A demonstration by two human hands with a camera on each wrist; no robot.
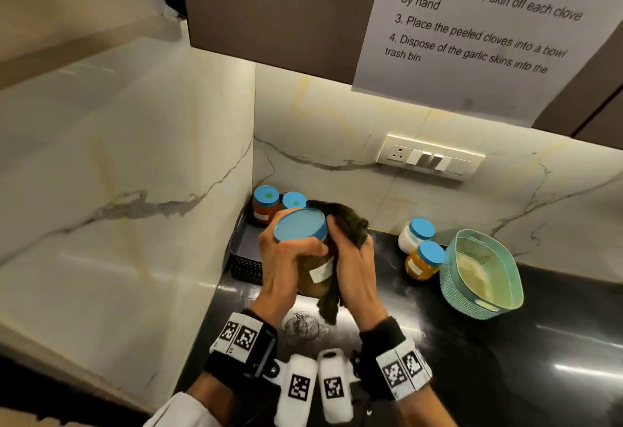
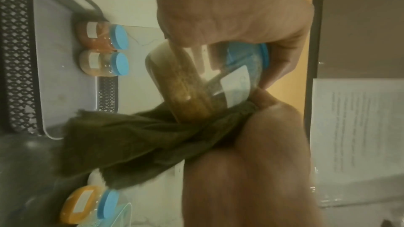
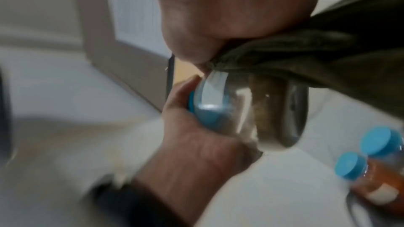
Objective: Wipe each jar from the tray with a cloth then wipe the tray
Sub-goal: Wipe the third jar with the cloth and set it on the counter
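Your tray [image 1: 243,259] sits in the counter corner, two small jars [image 2: 102,47] at its back. Your left hand [image 1: 283,264] grips the large jar [image 1: 315,273] below its blue lid; your right hand [image 1: 354,268] presses the dark cloth [image 1: 340,220] against its side. Right wrist view is blurred.

Two jars [image 1: 278,204] in the tray's [image 1: 244,258] back corner — two more [image 1: 419,247] right, beside the basket [image 1: 482,278].
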